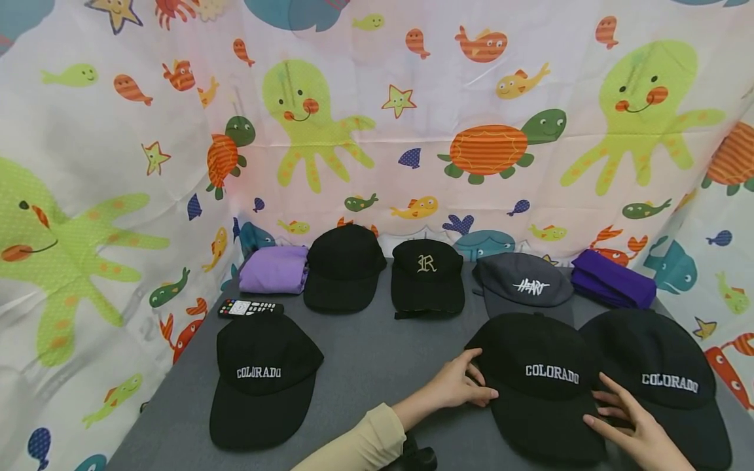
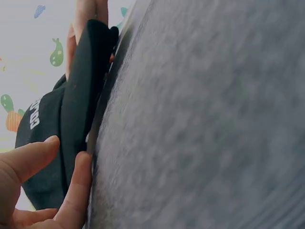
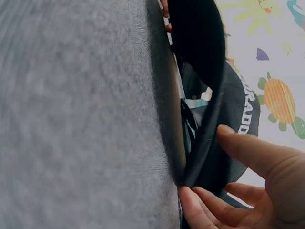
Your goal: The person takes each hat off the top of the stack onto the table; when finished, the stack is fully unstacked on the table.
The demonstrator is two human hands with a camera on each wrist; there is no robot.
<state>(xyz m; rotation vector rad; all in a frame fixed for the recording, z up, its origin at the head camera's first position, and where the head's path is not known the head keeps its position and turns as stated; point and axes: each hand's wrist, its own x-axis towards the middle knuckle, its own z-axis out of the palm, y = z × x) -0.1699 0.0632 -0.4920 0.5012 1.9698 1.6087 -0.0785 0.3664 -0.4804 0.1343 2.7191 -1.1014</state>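
My left hand (image 1: 456,386) holds the left side of a black baseball cap (image 1: 548,422) with white COLORADO lettering. On the opposite side my right hand (image 1: 636,425) grips the same cap near the brim. The left wrist view shows the thumb on top of the cap (image 2: 76,95) and fingers by its lower edge. A similar thumb-over, fingers-below hold on the cap (image 3: 209,157) appears in the right wrist view, where the brim stands slightly off the grey cloth. Another black COLORADO cap (image 1: 692,418) sits immediately right, partly behind my right hand.
A third COLORADO cap (image 1: 265,405) lies at the left, below a remote control (image 1: 250,307). Along the back stand a lilac folded cloth (image 1: 273,269), a plain black cap (image 1: 344,268), an R cap (image 1: 427,275), a grey HEART cap (image 1: 527,278) and a purple folded cloth (image 1: 612,278).
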